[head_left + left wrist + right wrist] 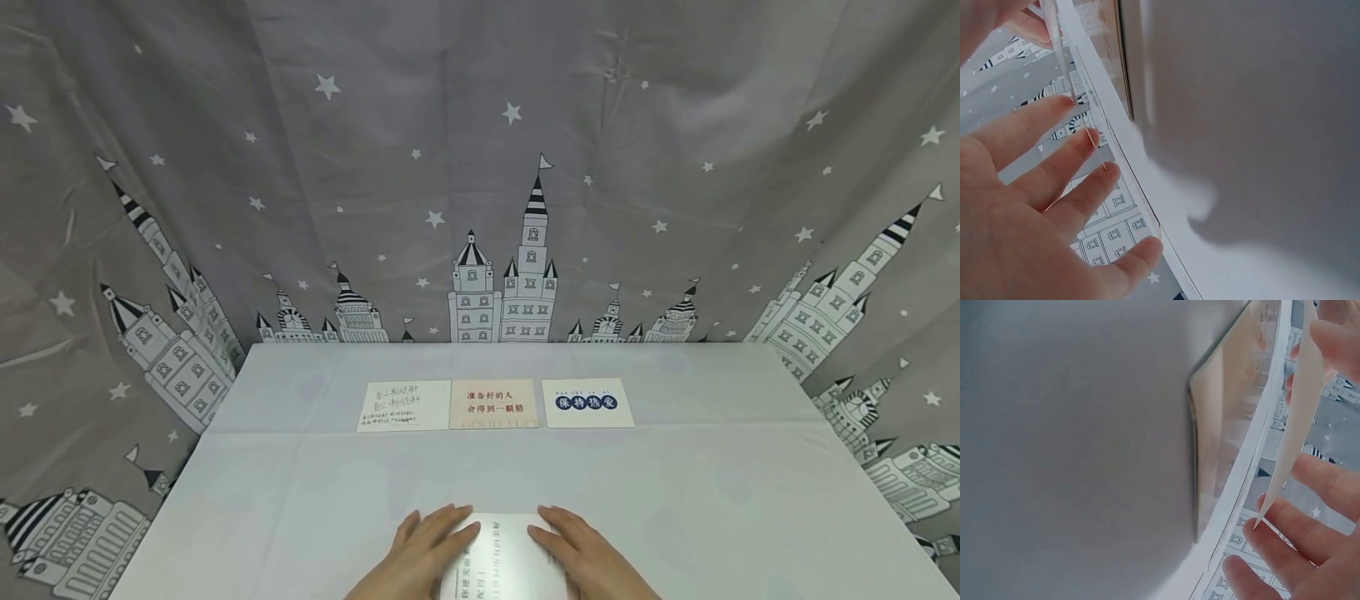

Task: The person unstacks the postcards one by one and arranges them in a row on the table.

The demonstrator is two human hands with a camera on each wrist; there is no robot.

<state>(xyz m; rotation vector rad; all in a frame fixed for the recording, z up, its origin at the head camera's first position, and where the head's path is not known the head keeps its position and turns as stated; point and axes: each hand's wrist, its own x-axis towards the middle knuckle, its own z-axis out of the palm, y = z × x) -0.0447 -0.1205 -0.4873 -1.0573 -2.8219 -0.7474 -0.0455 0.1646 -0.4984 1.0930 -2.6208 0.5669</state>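
Observation:
A white card [517,558] with lines of dark printed characters is held at the near edge of the table. My left hand [420,554] holds its left side and my right hand [592,554] its right side, thumbs over the face. Seen nearly edge-on in the right wrist view, the card [1300,394] lies between the right thumb and the spread fingers [1294,534]. In the left wrist view the left fingertips [1107,175] touch the card's thin edge. Below it, a flat beige piece or pile [1207,419] lies on the table; its kind cannot be told.
Three cards lie in a row toward the back of the white table [712,500]: one with handwriting [405,406], a beige one with red characters [493,404], and one with blue circles [588,403]. A grey castle-print curtain [375,100] hangs behind.

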